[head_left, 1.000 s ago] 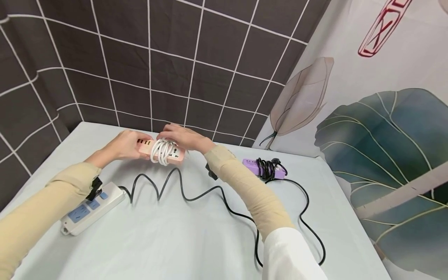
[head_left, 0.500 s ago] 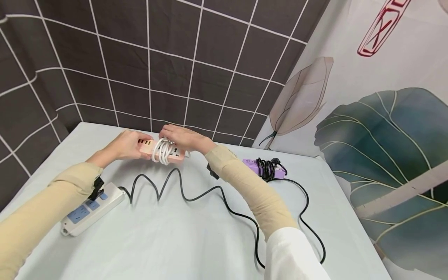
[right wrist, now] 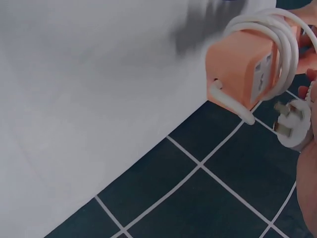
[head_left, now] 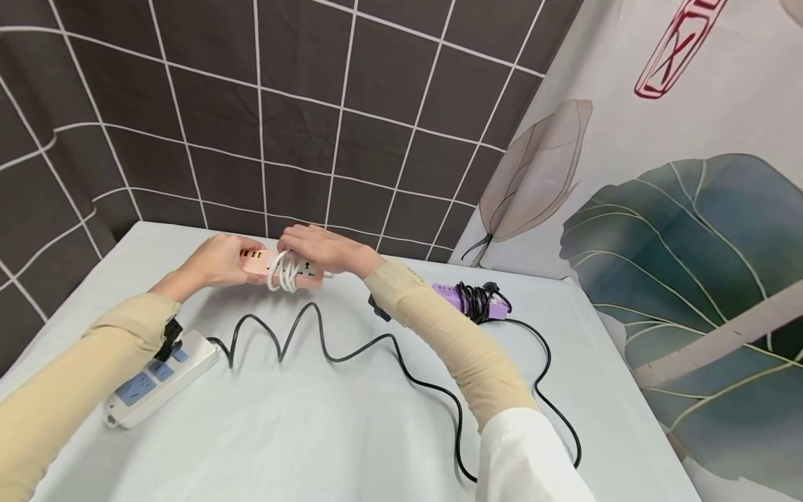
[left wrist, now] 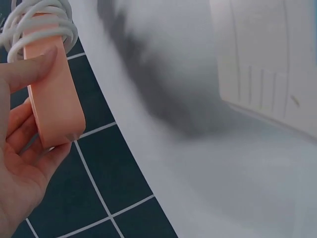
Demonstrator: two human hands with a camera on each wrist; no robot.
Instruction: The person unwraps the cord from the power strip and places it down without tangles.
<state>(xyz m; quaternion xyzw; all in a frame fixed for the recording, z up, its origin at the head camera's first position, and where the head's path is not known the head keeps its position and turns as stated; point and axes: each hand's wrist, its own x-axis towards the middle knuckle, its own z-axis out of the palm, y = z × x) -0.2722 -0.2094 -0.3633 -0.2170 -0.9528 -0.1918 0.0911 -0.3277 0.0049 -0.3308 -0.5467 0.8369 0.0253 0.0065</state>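
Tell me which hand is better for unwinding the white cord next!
Probably the right hand: it seems to hold the white plug, close to the coiled white cord. The left hand grips one end of the peach power strip, so it could steady that.

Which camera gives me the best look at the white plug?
The right wrist view: the white plug shows there close up, its metal prongs in plain sight beside the pink power strip. In the head view it is hard to make out at the right hand. In the left wrist view I can't make it out.
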